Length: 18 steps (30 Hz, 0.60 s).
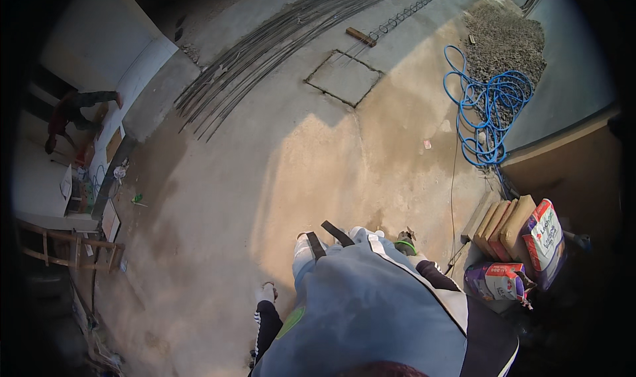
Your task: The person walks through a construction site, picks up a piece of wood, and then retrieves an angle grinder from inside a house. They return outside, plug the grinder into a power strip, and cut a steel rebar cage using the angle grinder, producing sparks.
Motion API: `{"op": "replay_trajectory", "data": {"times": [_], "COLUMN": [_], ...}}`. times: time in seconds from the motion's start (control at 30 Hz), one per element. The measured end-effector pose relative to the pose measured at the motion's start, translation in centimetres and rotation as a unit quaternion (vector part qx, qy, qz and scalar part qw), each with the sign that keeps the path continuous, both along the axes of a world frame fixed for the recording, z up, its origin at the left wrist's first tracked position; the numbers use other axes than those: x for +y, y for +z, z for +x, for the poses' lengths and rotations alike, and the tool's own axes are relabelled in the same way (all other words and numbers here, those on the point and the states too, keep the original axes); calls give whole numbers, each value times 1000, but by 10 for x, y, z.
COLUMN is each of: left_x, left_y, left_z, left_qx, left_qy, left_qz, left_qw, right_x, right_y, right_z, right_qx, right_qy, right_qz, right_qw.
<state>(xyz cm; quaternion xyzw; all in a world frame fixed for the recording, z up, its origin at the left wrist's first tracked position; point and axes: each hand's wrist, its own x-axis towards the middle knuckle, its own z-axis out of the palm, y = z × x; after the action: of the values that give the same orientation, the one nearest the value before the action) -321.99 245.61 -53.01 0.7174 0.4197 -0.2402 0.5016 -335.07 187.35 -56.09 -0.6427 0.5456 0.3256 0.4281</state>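
Note:
My left hand (267,292) hangs low beside my body, over the bare concrete floor (218,244). It looks pale, perhaps gloved, below a dark sleeve with white stripes, and its fingers are too small to make out. On the other side, my right hand (416,258) is closed on a dark object with a bright green band (405,245), whose kind I cannot make out. My light blue-grey top (371,311) fills the lower middle, with two dark straps (336,233) at its front edge.
Stacked boards (497,224) and printed bags (497,281) stand close on the right. Beyond them are a tangled blue hose (487,112) and a gravel heap (507,42). Long steel bars (265,55) lie far ahead. At the left are a bending person (76,115) and a wooden ladder-like frame (73,248).

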Motion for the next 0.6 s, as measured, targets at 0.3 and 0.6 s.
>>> {"op": "replay_trajectory", "data": {"times": [0.3, 0.6], "left_x": [35, -63], "left_y": [-78, -13], "left_z": [153, 637], "left_qx": [62, -62], "left_qy": [22, -258], "left_qz": [-66, 96], "left_qw": [996, 959], "right_x": [-11, -4], "right_y": [25, 30], "right_z": [236, 349], "right_qx": [-19, -18], "right_qy": [-90, -235], "right_qz": [-9, -22], "right_qw": [996, 971]}}
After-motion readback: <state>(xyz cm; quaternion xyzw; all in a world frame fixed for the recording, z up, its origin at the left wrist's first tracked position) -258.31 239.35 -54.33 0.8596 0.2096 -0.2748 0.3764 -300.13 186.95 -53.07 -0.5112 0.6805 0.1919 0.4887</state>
